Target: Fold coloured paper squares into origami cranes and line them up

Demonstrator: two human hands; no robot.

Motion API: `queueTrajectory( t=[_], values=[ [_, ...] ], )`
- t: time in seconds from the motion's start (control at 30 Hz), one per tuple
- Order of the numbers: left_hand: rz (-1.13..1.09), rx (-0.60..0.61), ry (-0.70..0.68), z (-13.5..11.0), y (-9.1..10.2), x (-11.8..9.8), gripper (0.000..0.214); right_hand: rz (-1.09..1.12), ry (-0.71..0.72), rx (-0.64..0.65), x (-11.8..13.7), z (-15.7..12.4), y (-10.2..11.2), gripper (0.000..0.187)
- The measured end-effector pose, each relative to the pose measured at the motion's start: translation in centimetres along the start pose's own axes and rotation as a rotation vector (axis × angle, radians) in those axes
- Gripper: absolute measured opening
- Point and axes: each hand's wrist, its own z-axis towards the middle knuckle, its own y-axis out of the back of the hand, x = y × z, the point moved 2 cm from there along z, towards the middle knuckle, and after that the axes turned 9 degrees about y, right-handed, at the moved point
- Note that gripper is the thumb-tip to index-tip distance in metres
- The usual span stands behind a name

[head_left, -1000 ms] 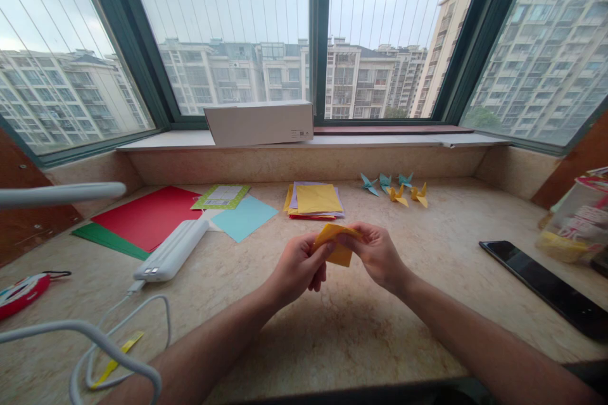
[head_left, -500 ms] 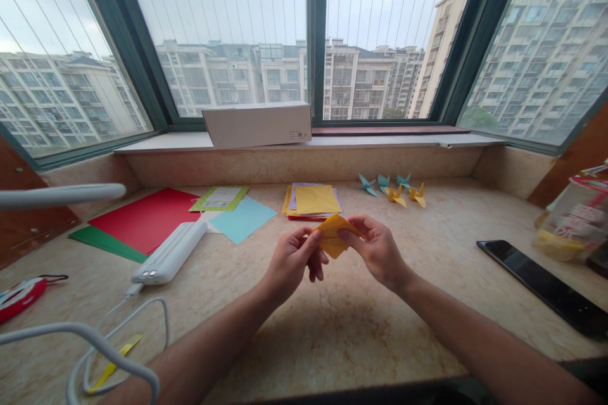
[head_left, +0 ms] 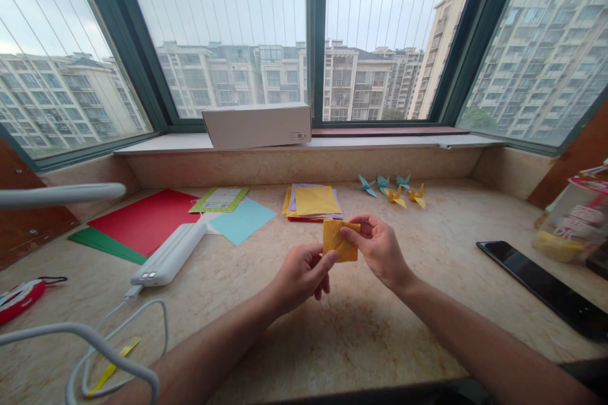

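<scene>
A small folded square of yellow origami paper (head_left: pixel 341 248) is held up between both hands, above the stone counter. My left hand (head_left: pixel 306 275) pinches its lower left corner between thumb and fingers. On the opposite side, my right hand (head_left: pixel 377 247) grips the upper right part, its thumb lying across the front face. Creases run over the paper. Just beyond the hands lies a stack of coloured square sheets (head_left: pixel 317 201), yellow on top. Behind and to the right stand several folded paper cranes, with a blue crane (head_left: pixel 367 186) and a yellow crane (head_left: pixel 417 196) among them.
Red paper (head_left: pixel 147 218), a light blue sheet (head_left: pixel 243 220) and a white power bank (head_left: pixel 170 253) with a cable lie left. To the right are a black phone (head_left: pixel 541 285) and a clear plastic container (head_left: pixel 572 221). A white box (head_left: pixel 257 126) sits on the windowsill.
The yellow paper has turned from a diamond to a square position. My left hand has shifted slightly down and right to its lower corner; my right hand keeps hold.
</scene>
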Motion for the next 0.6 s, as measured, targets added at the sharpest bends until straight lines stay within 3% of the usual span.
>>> queueTrajectory(
  t=[0.13,0.33,0.5,0.6],
  values=[
    [-0.027,-0.042,-0.022,0.0,-0.1,-0.2,0.042,-0.119,0.093,0.033,-0.5,-0.3,0.1,0.031],
    [-0.136,-0.146,-0.041,0.1,0.5,-0.5,0.038,-0.201,0.239,0.299,-0.1,-1.1,-0.4,0.041],
    [-0.144,-0.085,-0.034,0.2,0.0,-0.3,0.038,-0.142,0.174,0.199,0.1,-0.8,-0.3,0.033],
    [-0.137,-0.081,-0.035,0.3,-0.1,-0.1,0.037,-0.031,0.055,0.156,0.0,-0.5,-0.4,0.047]
  ],
)
